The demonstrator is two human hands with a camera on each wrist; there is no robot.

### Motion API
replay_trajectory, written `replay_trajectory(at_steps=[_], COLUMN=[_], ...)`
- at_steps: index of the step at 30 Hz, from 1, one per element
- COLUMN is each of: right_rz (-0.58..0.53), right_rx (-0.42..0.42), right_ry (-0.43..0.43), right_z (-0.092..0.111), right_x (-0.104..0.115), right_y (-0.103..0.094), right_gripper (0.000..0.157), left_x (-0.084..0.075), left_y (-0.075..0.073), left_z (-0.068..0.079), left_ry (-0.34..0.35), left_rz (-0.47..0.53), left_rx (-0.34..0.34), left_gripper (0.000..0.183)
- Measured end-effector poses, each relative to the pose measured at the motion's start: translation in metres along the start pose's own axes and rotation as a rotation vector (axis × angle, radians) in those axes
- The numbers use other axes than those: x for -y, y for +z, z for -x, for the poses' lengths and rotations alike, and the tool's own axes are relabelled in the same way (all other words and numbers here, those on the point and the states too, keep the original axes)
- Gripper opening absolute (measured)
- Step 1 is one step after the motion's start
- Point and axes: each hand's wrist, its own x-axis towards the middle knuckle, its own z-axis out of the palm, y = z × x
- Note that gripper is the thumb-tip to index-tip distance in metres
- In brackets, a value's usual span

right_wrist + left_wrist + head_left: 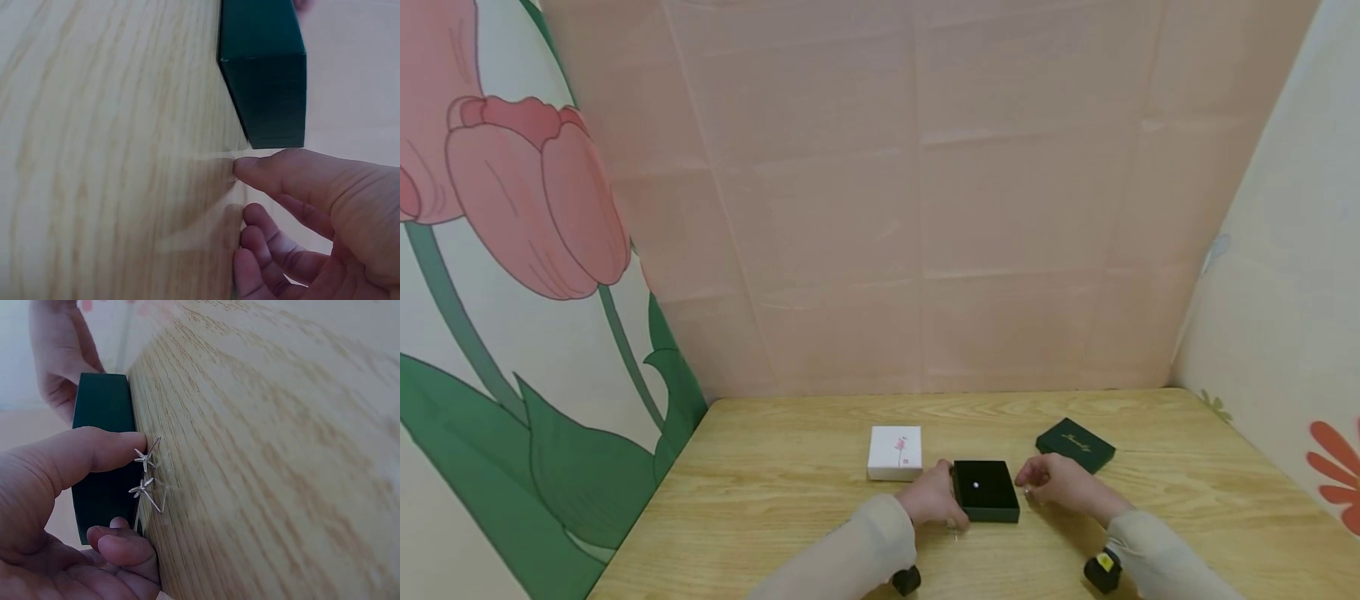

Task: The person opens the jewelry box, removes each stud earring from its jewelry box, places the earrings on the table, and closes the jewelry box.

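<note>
My left hand (934, 497) grips the left side of a dark green jewelry box base (988, 510). Its thumb lies along the front wall. Inside, a small pearl-like bead (976, 485) sits on the black lining. Beside the left thumb, two silver star-shaped earrings (144, 485) stand close to the box on the table. My right hand (1063, 483) is low at the box's right side. At its thumb and index fingertips is a small shiny piece (1027, 492), apparently pinched; its exact kind is too small to tell.
A white box (895, 454) with a pink flower print stands behind the left hand. The dark green lid (1077, 445) with gold lettering lies behind the right hand. All rest on a wood-grain table (775, 467), with a pink cloth (917, 250) hanging at its back edge.
</note>
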Motion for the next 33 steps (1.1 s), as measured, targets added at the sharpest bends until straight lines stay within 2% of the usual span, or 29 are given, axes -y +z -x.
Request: replay_trajectory(at_steps=[6,14,24,29,33], right_rz=[-0.005,-0.023,-0.123,-0.119,-0.132], right_rx=[0.003,-0.088,-0.189,-0.243,-0.252], right_ry=[-0.036,-0.164,-0.18,-0.209,-0.219], right_z=[0.004,0.011,0.007,0.004,0.002], right_x=[0.005,0.026,0.047,0.053,0.054], right_y=[-0.006,-0.019,-0.025,-0.025,-0.02], right_gripper=[0.016,0.014,0.017,0.019,0.021], left_x=[-0.002,-0.004,-0.002,-0.001,-0.001], left_y=[0.0,-0.002,0.0,0.001,0.0], left_z=[0.002,0.004,0.001,-0.001,-0.001], left_ry=[0.003,0.007,0.009,-0.001,0.006], left_rz=[-0.013,-0.039,-0.046,-0.059,-0.047], left_rx=[-0.009,-0.009,-0.019,-0.018,-0.012], left_gripper=[0.08,0.079,0.079,0.082,0.08])
